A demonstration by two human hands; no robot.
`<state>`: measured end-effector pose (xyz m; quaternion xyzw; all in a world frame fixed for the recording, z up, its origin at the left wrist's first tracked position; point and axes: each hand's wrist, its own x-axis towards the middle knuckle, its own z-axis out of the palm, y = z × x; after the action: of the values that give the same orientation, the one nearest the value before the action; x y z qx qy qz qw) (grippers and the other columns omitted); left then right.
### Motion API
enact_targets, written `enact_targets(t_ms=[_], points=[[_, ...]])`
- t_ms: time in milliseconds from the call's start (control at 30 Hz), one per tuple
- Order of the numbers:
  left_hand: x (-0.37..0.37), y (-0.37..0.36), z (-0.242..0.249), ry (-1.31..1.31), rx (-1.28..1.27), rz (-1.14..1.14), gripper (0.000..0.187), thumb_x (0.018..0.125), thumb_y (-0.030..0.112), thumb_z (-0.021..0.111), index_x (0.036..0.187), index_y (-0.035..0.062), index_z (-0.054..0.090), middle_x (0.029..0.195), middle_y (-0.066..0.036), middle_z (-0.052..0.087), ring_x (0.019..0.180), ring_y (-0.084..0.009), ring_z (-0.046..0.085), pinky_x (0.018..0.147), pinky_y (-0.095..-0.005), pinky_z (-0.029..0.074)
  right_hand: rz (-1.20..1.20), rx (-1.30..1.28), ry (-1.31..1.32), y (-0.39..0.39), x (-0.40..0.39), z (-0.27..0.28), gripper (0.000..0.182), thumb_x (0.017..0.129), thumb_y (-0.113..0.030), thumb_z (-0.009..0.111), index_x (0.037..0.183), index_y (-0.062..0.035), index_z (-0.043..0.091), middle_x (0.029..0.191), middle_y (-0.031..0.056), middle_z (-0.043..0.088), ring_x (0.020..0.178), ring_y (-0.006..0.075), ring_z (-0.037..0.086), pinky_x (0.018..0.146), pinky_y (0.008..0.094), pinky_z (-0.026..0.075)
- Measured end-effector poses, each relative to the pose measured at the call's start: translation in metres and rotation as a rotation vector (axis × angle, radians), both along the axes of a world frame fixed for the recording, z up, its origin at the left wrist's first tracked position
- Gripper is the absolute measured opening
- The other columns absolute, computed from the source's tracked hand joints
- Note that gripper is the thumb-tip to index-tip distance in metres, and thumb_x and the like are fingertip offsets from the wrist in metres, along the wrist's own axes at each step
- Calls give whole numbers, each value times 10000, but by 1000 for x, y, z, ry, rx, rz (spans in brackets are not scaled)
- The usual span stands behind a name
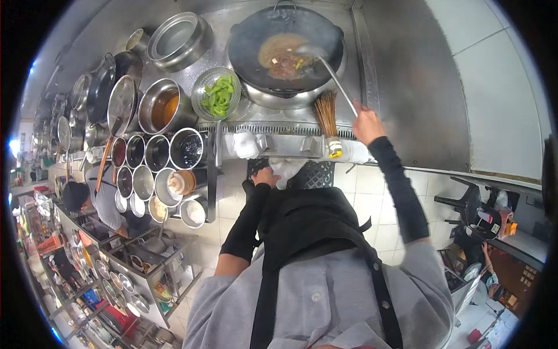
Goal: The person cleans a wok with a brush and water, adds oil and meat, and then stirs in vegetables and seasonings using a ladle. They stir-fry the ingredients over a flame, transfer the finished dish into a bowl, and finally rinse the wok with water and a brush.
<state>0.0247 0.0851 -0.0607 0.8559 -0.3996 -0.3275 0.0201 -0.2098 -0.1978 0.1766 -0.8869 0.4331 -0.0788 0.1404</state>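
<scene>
My right hand (367, 124) is closed round the handle of a long metal ladle (334, 74). The ladle's bowl rests in a black wok (247, 55), over brown sauce with pieces of food (286, 61). Low at the stove's front edge is my left hand (265, 176), its fingers partly curled beside a white cloth (288, 171); whether it grips the cloth I cannot make out. Left of the wok, a perforated strainer (199, 92) holds cut green vegetables (218, 96). A bamboo brush (326, 116) stands near the ladle handle.
Left of the strainer are a pot of brown liquid (165, 109) and several metal seasoning containers (187, 148). A lidded steel pot (177, 38) sits behind. A co-worker (107, 200) is at the far left, and another person (488, 262) is partly visible at the right.
</scene>
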Motion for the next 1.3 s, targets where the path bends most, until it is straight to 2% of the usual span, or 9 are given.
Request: enact_targets(t_ms=[200,333,467,667,767,900,1100,1200,1300], points=[[1,39,-4,-79,-119,74,519,818,336,651,1288,124,589,1355,-143,583,1274,-402,514,1086,-636,303,-233,-79,-474,-14,91,-58,360,737,-56,593,1054,110,632,785,308,659,736,448,685,712,497,562],[45,110,-62,72,224,310,645,812,374,624,1391,117,501,1486,-212,445,1431,-388,330,1124,-659,235,-259,774,-455,-23,104,-18,271,722,-101,654,969,-3,709,804,256,670,791,445,659,689,430,528],[56,177,-47,49,274,539,643,800,290,573,1384,29,507,1446,-219,487,1346,-454,425,1048,-641,373,14,28,-401,34,77,-19,381,737,-45,581,1099,67,627,754,299,628,794,465,641,761,501,520],[34,291,-97,43,185,606,485,851,274,517,1260,41,636,1230,-217,654,1160,-361,623,1022,-412,479,117,301,-227,70,39,56,535,737,-56,582,1250,97,567,837,321,635,848,483,637,853,520,496],[35,303,-103,112,519,-335,359,905,278,510,1081,53,727,1141,-202,694,1084,-350,662,959,-454,510,121,179,-246,64,46,3,501,742,-51,578,1226,77,586,869,325,646,852,498,634,854,531,496],[38,297,-102,37,330,-299,440,942,448,570,968,41,737,983,-179,731,966,-336,700,892,-455,529,-131,228,-325,43,75,-1,377,742,-73,597,1090,72,612,846,331,646,848,507,639,821,555,507],[44,272,-116,83,-148,284,290,809,174,564,968,4,737,1049,-217,708,987,-359,682,908,-424,540,-383,366,-494,-13,127,-26,175,734,-61,566,833,69,629,791,331,644,689,472,665,661,514,549],[57,251,-97,-2,95,-240,345,800,194,580,1038,-8,727,1089,-231,697,1028,-362,672,947,-422,526,-170,486,-405,-22,119,-5,222,724,-58,568,884,74,647,777,300,656,716,468,664,696,524,545],[54,220,-40,171,-74,152,345,890,231,556,1056,-27,713,1078,-229,704,1023,-364,675,926,-424,525,44,-56,-342,2,77,-40,438,725,-46,594,1151,43,650,943,310,657,858,465,644,831,520,510]])
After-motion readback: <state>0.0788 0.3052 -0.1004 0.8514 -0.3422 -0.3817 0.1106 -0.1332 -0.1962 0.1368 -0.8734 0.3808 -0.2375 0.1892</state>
